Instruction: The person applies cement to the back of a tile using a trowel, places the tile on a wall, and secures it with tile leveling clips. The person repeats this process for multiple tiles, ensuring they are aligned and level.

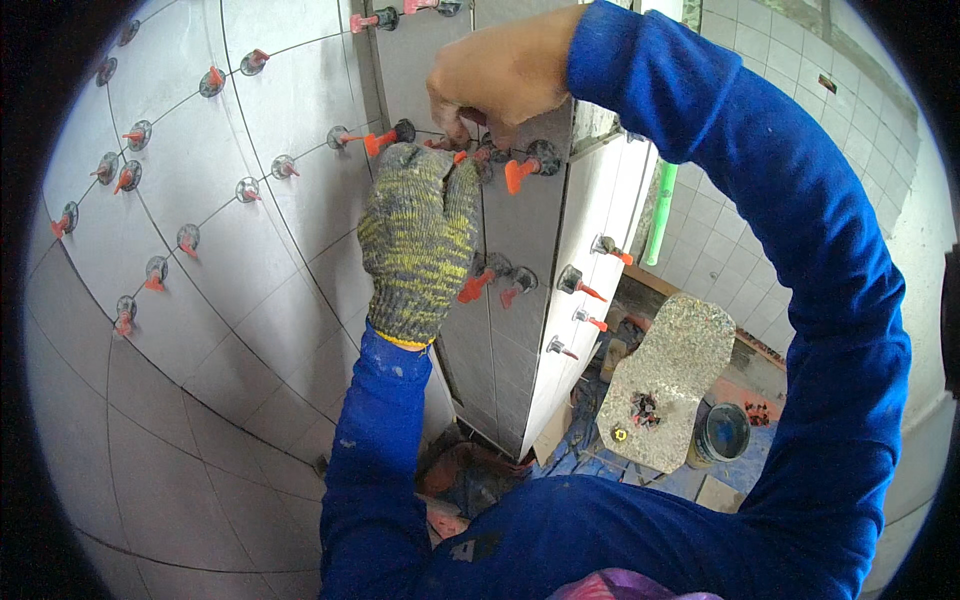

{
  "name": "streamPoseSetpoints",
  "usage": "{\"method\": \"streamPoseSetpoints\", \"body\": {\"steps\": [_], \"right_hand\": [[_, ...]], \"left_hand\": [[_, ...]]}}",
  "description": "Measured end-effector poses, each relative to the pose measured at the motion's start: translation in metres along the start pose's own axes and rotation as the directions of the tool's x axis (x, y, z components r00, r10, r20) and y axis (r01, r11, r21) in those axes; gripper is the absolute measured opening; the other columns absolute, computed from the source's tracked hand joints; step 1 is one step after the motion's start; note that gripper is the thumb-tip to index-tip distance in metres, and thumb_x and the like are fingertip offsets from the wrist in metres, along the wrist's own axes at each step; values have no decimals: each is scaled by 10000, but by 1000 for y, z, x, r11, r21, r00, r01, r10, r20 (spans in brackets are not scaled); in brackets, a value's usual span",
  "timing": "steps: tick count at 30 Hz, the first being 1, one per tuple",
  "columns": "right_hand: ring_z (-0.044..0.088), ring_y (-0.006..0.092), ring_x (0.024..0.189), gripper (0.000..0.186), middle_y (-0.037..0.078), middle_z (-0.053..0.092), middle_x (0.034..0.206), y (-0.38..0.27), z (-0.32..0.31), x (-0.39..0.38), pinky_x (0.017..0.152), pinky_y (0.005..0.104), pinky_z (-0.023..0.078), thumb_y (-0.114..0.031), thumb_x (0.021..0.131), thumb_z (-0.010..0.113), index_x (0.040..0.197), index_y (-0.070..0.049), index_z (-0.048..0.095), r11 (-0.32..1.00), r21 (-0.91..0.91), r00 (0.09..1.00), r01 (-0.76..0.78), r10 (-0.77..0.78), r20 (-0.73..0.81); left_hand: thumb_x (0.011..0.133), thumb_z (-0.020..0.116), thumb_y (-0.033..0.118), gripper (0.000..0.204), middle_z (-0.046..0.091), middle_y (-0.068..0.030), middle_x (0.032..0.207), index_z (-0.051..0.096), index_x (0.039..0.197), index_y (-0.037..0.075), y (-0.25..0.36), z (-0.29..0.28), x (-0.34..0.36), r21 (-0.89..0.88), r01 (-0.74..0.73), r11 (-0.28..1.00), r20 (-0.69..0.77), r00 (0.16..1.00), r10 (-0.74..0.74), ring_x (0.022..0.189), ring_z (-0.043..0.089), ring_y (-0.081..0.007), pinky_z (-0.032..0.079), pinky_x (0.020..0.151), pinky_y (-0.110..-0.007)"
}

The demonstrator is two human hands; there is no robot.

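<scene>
My left hand, in a grey and yellow knit glove, is raised against the tiled wall with its fingers curled in. What it grips, if anything, is hidden. Bare and arched over from above, my right hand has its fingers bent down in a pinch on a tile leveler with an orange handle, mostly covered by both hands. Just left of them an orange-handled tile leveler sits in a joint. Another tile leveler sticks out to their right. Lower on the narrow tile strip is a pair of levelers.
Several more levelers stud the left wall's joints. Others project from the white column side. Below right, a speckled board holds small dark and red pieces and a yellow tape roll. Beside it stands a bucket. A green pipe rises behind.
</scene>
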State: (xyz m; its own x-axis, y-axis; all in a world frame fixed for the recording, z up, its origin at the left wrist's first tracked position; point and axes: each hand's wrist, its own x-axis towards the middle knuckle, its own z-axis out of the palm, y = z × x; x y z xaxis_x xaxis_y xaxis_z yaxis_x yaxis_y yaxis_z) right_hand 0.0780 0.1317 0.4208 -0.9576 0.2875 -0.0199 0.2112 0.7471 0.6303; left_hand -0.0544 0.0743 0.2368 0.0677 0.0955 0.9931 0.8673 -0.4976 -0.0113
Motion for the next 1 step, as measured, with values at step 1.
{"method": "streamPoseSetpoints", "body": {"steps": [1], "right_hand": [[705, 399, 848, 368, 283, 700, 998, 8, 6, 1, 741, 468, 558, -99, 793, 695, 1121, 54, 629, 1000, 0, 1000, -1, 1, 0]], "left_hand": [[925, 720, 218, 194, 664, -206, 1097, 679, 1028, 59, 1, -3, 0, 49, 9, 999, 94, 995, -14, 1076, 637, -377, 520, 935, -488]]}}
